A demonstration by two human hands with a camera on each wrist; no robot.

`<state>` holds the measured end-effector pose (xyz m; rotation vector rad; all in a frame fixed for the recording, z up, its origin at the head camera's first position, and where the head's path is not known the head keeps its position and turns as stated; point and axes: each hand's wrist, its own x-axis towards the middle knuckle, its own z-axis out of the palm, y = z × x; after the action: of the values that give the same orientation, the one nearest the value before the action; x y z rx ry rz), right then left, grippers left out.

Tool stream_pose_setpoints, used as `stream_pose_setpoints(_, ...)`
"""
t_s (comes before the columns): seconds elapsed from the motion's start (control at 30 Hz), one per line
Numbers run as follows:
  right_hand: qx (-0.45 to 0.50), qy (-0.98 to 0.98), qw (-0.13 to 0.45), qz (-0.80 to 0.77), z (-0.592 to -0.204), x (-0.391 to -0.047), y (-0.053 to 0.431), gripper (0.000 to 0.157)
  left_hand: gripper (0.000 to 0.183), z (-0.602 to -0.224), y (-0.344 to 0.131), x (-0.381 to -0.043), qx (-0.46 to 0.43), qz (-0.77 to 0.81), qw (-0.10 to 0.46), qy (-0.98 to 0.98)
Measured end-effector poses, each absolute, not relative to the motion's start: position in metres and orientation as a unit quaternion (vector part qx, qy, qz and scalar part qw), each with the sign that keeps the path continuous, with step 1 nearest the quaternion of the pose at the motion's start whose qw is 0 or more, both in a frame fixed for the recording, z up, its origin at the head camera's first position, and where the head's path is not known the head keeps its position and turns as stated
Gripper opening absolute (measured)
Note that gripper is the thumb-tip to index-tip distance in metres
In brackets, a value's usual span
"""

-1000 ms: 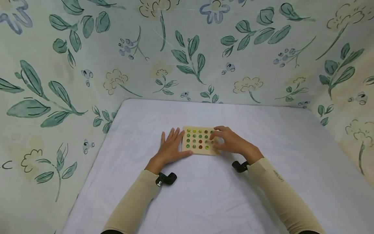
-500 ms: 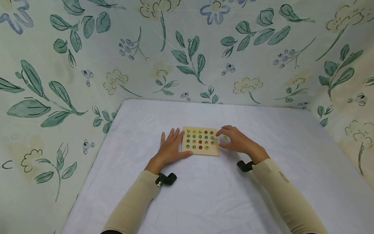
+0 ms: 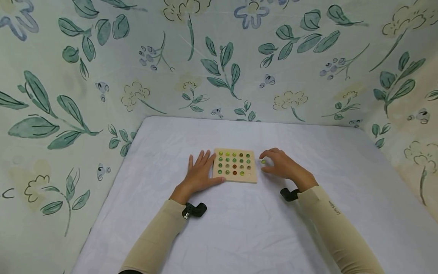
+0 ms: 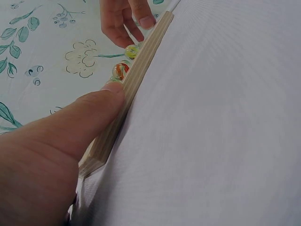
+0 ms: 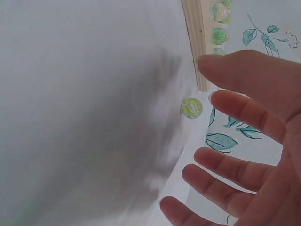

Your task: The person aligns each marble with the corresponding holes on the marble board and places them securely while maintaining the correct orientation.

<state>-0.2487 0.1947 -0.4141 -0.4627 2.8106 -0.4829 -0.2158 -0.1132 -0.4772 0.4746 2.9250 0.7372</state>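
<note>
A light wooden board point(image 3: 252, 178) lies on the white cloth, with rows of glass marbles in its hollows. The near right hollow holds no marble. My left hand point(image 3: 199, 174) rests at the board's left end with spread fingers, its thumb point(image 4: 101, 110) on the near edge. Off the board's right side, a loose yellow-green marble point(image 5: 192, 108) sits on the cloth. Around it my right hand point(image 3: 281, 164) is held with thumb and fingers parted, and a gap shows between the marble and the fingertips. Green, yellow and reddish marbles point(image 4: 121, 70) stand above the board's surface.
The white cloth point(image 3: 226, 228) covers the table, which ends at the far side against a wall hanging point(image 3: 191, 76) with leaves and flowers. Each wrist carries a small black camera point(image 3: 195, 209). Beige sleeves cover both forearms.
My right hand has moved right, off the board's right side, baring the near right hollow and the loose marble on the cloth. The left hand and the board have stayed in place.
</note>
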Motion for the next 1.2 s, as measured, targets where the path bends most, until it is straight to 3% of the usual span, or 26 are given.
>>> stream_pose_setpoints(0.67,-0.11,0.974,0.15,-0.13,-0.42,-0.254,0.193,0.049,0.105,-0.477,-0.113,-0.216,0.157,0.245,0.047,0.956)
stream_pose_setpoints(1.2,-0.116,0.974,0.16,-0.114,-0.417,-0.266,0.194,0.023,0.105,-0.475,-0.113,-0.215,0.159,0.246,0.047,0.955)
